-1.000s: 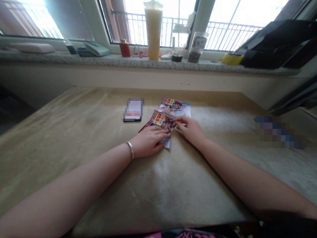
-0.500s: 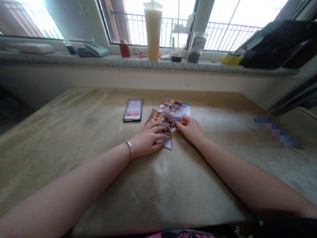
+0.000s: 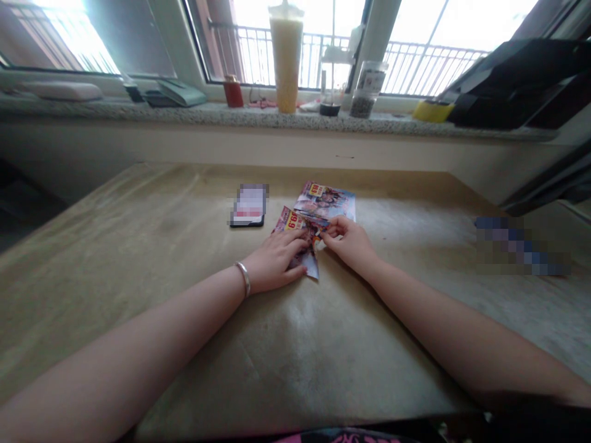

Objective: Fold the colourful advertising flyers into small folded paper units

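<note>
A colourful printed leaflet (image 3: pixel 282 218) with yellow price figures lies at an angle on the table. My left hand (image 3: pixel 276 256), with a silver bangle at the wrist, presses flat over it with fingers stretched. The thumb and fingertips of my right hand (image 3: pixel 351 242) pinch its right part, where the paper is lifted and bent; I cannot tell whether it is folded or torn there. A similar leaflet (image 3: pixel 340 198) lies just behind, partly under the hand and the nearer one.
A phone (image 3: pixel 249 205) lies left of the leaflets. A blurred flat strip (image 3: pixel 517 246) is at the table's right. On the windowsill (image 3: pixel 221 117) stand a tall yellow-filled container (image 3: pixel 286 61), a red bottle (image 3: pixel 233 92), a jar (image 3: pixel 364 92) and a black bag (image 3: pixel 512 86).
My right hand has moved slightly left and down, bending the leaflet's right part toward my left hand. My left fingers have drawn in a little on the paper.
</note>
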Tool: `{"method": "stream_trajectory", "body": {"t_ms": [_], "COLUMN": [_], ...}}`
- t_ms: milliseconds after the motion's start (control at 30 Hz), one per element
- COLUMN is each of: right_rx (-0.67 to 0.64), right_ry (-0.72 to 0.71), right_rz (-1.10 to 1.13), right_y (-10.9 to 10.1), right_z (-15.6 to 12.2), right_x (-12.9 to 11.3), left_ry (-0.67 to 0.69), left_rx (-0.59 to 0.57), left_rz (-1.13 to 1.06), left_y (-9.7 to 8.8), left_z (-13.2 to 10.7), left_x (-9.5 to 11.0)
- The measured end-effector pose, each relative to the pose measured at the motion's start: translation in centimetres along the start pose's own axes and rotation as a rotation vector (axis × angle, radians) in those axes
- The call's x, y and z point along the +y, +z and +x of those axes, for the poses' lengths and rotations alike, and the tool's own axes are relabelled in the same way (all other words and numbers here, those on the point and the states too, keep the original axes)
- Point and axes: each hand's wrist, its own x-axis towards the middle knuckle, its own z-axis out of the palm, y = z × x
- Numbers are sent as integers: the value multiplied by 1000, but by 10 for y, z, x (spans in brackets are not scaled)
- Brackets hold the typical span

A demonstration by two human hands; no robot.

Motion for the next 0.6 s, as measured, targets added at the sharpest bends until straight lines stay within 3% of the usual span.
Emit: {"method": "stream_trajectory", "body": {"t_ms": [200,400,500,600], "right_rx": [-9,-34,-41,-41], "right_ry": [-108,-229,-185,-42], "right_rz": [-56,-176,-108,71], "right_y": [0,-2,-1,2], "right_z": [-6,-10,-9,-7], "right_x": [-4,-11,-11,-9], "left_ry": [43,119,147,187], "left_rx": [171,203,256,260], "left_rz": [-105,-87,-62,-52], "left_y": [2,6,6,6], "left_z": [-3,-2,0,2], "left_x": [-4,-10,-13,-14]}}
